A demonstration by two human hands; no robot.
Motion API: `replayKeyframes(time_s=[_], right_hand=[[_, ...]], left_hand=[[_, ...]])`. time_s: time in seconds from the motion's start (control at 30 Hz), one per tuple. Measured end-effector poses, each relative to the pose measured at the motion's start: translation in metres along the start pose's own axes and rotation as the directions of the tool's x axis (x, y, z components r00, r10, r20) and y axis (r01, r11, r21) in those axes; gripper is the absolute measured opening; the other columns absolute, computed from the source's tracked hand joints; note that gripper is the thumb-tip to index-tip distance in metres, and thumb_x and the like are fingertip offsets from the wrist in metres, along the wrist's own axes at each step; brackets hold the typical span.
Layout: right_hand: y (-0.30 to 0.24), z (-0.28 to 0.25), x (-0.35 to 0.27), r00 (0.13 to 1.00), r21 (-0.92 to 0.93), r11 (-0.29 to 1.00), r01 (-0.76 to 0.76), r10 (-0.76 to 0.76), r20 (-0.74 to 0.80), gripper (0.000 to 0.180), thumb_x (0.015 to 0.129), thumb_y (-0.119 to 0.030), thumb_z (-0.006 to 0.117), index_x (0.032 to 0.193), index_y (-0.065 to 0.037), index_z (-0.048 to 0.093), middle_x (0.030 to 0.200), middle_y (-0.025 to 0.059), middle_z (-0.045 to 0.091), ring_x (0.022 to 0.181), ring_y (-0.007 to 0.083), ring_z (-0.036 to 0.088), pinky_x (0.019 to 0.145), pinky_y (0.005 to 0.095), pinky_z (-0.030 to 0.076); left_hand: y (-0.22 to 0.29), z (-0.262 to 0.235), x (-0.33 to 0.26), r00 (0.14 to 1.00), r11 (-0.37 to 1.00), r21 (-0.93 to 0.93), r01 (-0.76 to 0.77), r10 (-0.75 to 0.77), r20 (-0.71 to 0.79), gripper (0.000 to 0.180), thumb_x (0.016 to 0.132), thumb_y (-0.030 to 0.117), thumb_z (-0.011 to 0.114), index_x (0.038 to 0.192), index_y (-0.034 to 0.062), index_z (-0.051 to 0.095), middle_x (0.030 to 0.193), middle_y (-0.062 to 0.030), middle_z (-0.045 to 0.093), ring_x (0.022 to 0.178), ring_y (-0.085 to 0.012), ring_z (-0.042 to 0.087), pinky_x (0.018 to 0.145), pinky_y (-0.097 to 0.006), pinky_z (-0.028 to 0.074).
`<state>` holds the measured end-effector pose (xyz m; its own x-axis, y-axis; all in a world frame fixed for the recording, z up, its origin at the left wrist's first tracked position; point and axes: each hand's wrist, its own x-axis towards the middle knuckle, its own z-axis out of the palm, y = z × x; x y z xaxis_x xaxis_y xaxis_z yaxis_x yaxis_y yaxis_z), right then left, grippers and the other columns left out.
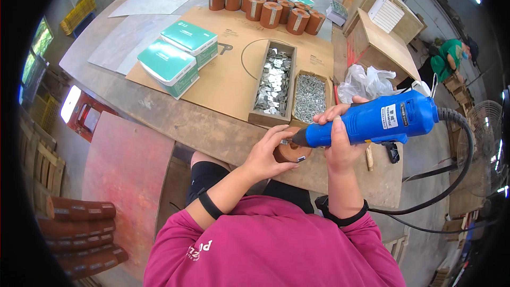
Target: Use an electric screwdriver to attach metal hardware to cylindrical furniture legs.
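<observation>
My right hand is closed around a blue electric screwdriver, which lies slanted with its dark nose pointing left. The nose meets a round reddish-brown block at the near edge of the table. My left hand grips that block from the left, fingers over its far side and thumb on the near side. The screwdriver's tip is partly hidden by my left fingers. Just beyond the block lie a long wooden tray of small flat metal plates and a smaller box of screws.
Two green-and-white boxes sit left on a cardboard sheet. Several brown cylinders stand at the back. A crumpled plastic bag is right of the screws. The screwdriver's black cable loops down right. Another person bends over farther right.
</observation>
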<state>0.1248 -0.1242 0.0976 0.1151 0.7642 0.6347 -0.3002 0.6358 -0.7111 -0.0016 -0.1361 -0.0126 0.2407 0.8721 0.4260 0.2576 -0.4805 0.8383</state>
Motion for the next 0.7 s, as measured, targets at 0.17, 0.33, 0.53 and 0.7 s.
replayKeyframes(time_s=[0.17, 0.33, 0.53, 0.7], right_hand=[[-0.001, 0.004, 0.000, 0.995, -0.006, 0.995, -0.103, 0.103, -0.005, 0.049, 0.071, 0.008, 0.053, 0.111, -0.002, 0.027, 0.075, 0.0095, 0.051, 0.069, 0.0154, 0.053, 0.066, 0.0306, 0.047], [0.004, 0.007, 0.004, 0.992, -0.057, 0.992, -0.113, 0.116, 0.042, 0.048, 0.070, 0.010, 0.052, 0.111, -0.003, 0.029, 0.076, 0.0088, 0.051, 0.068, 0.0147, 0.054, 0.064, 0.0284, 0.047], [0.001, 0.001, 0.002, 0.997, -0.079, 0.994, -0.069, 0.070, 0.015, 0.047, 0.072, 0.007, 0.049, 0.113, -0.002, 0.028, 0.075, 0.0093, 0.049, 0.067, 0.0166, 0.052, 0.063, 0.0320, 0.047], [-0.014, -0.016, 0.001, 0.989, -0.045, 0.998, 0.032, -0.038, -0.141, 0.044, 0.074, -0.004, 0.048, 0.114, -0.001, 0.029, 0.074, 0.0102, 0.047, 0.066, 0.0190, 0.050, 0.063, 0.0366, 0.048]], left_hand=[[0.000, -0.001, 0.000, 0.999, 1.000, -0.006, -0.030, 0.030, -0.016, 0.064, 0.052, 0.022, 0.078, 0.107, 0.0077, 0.048, 0.119, -0.0131, 0.043, 0.103, -0.0299, 0.048, 0.084, -0.035, 0.043], [-0.002, 0.001, 0.001, 0.999, 0.999, -0.023, -0.030, 0.030, -0.014, 0.064, 0.052, 0.021, 0.078, 0.106, 0.0075, 0.048, 0.118, -0.0137, 0.043, 0.102, -0.0304, 0.049, 0.083, -0.035, 0.043], [0.003, 0.001, 0.001, 0.998, 0.999, -0.003, -0.053, 0.053, -0.024, 0.063, 0.052, 0.021, 0.078, 0.106, 0.0072, 0.048, 0.118, -0.0144, 0.043, 0.103, -0.0312, 0.049, 0.084, -0.036, 0.042], [-0.003, -0.005, -0.002, 0.997, 0.997, -0.001, -0.071, 0.071, 0.016, 0.065, 0.055, 0.020, 0.078, 0.109, 0.0037, 0.047, 0.119, -0.0154, 0.043, 0.107, -0.0290, 0.046, 0.086, -0.035, 0.041]])
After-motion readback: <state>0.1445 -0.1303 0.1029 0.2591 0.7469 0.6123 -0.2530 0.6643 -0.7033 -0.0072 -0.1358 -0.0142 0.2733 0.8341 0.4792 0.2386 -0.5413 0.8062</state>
